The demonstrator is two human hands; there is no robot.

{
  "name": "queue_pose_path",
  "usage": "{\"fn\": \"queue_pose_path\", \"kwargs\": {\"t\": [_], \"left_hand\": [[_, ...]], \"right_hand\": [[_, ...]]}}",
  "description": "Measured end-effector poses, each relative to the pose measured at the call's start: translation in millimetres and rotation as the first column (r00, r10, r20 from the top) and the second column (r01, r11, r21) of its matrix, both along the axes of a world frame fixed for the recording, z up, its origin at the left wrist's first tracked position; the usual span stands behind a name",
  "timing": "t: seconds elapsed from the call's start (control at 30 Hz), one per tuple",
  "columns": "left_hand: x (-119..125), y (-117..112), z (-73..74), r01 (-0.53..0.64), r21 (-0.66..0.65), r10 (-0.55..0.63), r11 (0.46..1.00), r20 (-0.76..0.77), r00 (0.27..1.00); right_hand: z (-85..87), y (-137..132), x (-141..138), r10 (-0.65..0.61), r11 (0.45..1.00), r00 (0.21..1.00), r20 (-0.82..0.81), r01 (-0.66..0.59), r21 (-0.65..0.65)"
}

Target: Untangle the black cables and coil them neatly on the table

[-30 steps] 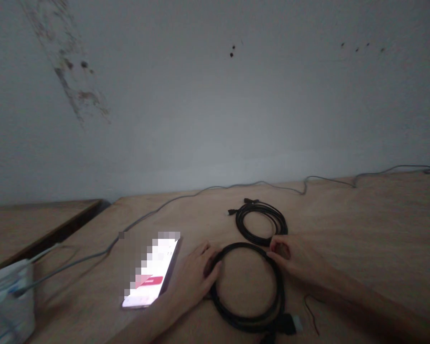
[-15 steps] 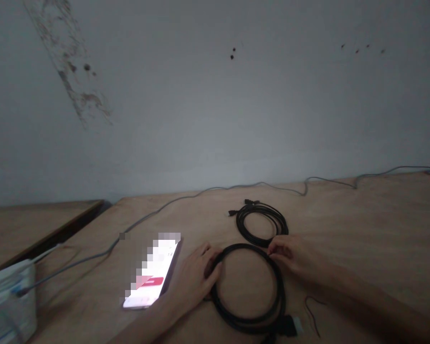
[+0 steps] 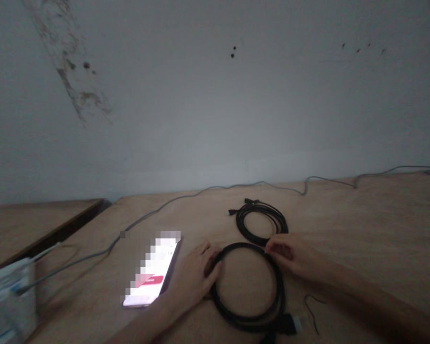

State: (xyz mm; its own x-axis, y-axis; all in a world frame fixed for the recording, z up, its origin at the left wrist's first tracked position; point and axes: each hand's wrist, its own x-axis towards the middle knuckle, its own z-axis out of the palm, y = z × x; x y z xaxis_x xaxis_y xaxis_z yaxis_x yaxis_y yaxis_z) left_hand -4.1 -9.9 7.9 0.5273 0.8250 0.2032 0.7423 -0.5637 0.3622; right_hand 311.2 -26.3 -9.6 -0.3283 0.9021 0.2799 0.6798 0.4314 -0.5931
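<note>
Your left hand (image 3: 192,279) curves against the black cable coil (image 3: 282,291) at 9 o'clock; your right hand (image 3: 290,255), fingers narrow, meets it at 1 o'clock; grip unclear.

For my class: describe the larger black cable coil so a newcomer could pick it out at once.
On the wooden table, two black cable coils lie right of a lit smartphone. Pick the larger black cable coil, with the left hand and right hand at its rim, unlike the smaller black cable coil beyond it.
</note>
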Motion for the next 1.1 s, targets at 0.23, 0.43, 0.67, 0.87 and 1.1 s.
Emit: {"fn": "queue_pose_path", "kwargs": {"t": [0.23, 0.43, 0.67, 0.87, 1.1], "left_hand": [[-2, 2, -3.3, 0.013, 0.016, -0.013, 1.000, -0.001, 1.000], [-1, 0, -1.2, 0.016, 0.023, -0.016, 1.000, 0.008, 1.000], [-1, -1, 0.2, 0.009, 0.018, -0.009, 1.000, 0.016, 1.000], [1, -1, 2.9, 0.020, 0.004, -0.020, 1.000, 0.016, 1.000], [0, -1, 1.4, 0.007, -0.003, -0.007, 1.000, 0.022, 1.000]], "right_hand": [[5.8, -3, 3, 0.022, 0.999, 0.999, -0.049, -0.023, -0.022], [-3.9, 1, 4, 0.010, 1.000, 1.000, 0.004, -0.010, -0.003], [-8.3, 5, 2, -0.069, 0.997, 0.997, 0.022, 0.070, -0.035], [-13.8, 0, 3, -0.096, 0.993, 0.995, -0.021, 0.095, -0.076], [-9.1, 0, 5, 0.062, 0.985, 0.984, 0.167, -0.088, 0.151]]}}
